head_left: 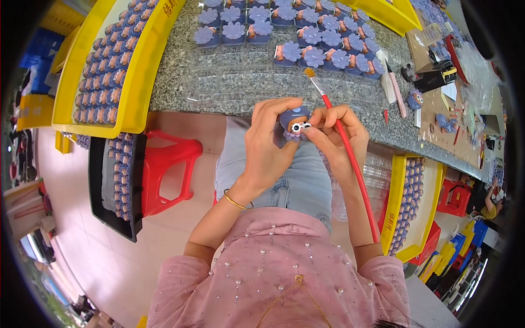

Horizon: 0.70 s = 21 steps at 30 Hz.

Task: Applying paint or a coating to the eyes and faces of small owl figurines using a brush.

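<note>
Speckled table (169, 82): clear tray (232, 82) of figurines (330, 39)
Blue figurine (292, 116): at near edge, over the lap (314, 183)
Left hand (268, 145): clasps blue figurine
Right hand (344, 136): grips red brush (354, 164), touches white glasses (300, 127)
Glasses risk: uneven thumb pressure might skew them

Your figurine (287, 118) has a dusky blue top with a paler blue spot, black eyes ringed in white, and a lilac frill. Your brush (353, 159) pairs a bright red handle with a silver ferrule and amber bristles. Before you, the surface (172, 76) is speckled grey, showing through a colourless tray (235, 76) whose figurines (311, 36) repeat lilac flower shapes over darker blue. To your left you see a yellow crate (136, 82), a black crate (97, 186) and a red stool (158, 177). Your shirt (273, 251) is dusty pink, dotted with pearly beads; your jeans (232, 153) are faded blue, your bracelet (235, 203) gold.
</note>
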{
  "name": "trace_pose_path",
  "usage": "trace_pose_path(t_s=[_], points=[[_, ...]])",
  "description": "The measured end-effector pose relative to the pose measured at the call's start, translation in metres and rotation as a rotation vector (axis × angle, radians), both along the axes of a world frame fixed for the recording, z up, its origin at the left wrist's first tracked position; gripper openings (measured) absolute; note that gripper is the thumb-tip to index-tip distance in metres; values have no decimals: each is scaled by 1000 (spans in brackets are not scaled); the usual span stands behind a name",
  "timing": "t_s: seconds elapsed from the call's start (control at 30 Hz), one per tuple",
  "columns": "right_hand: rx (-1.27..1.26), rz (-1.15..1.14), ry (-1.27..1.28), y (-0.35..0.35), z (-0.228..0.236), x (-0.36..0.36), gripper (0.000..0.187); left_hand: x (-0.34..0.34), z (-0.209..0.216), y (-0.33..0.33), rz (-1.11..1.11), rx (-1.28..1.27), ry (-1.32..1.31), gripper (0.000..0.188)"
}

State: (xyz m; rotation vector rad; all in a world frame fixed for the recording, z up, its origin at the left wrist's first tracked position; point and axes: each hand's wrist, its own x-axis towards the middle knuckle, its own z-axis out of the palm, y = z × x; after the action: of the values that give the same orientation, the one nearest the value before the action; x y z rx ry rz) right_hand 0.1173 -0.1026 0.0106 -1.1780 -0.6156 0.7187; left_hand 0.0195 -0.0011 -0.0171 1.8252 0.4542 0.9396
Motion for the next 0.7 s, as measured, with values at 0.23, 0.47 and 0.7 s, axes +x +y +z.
trace_pose_path(t_s=[0.23,0.47,0.7], points=[[-276,-592,-801,-44,44,89,35,-11,1,9,29,10,72,52],[-782,-1010,-943,-138,41,262,35,4,2,0,-145,-185,-25,53],[-1077,-1077,-597,-116,20,354,53,4,3,7,-162,-150,2,53]])
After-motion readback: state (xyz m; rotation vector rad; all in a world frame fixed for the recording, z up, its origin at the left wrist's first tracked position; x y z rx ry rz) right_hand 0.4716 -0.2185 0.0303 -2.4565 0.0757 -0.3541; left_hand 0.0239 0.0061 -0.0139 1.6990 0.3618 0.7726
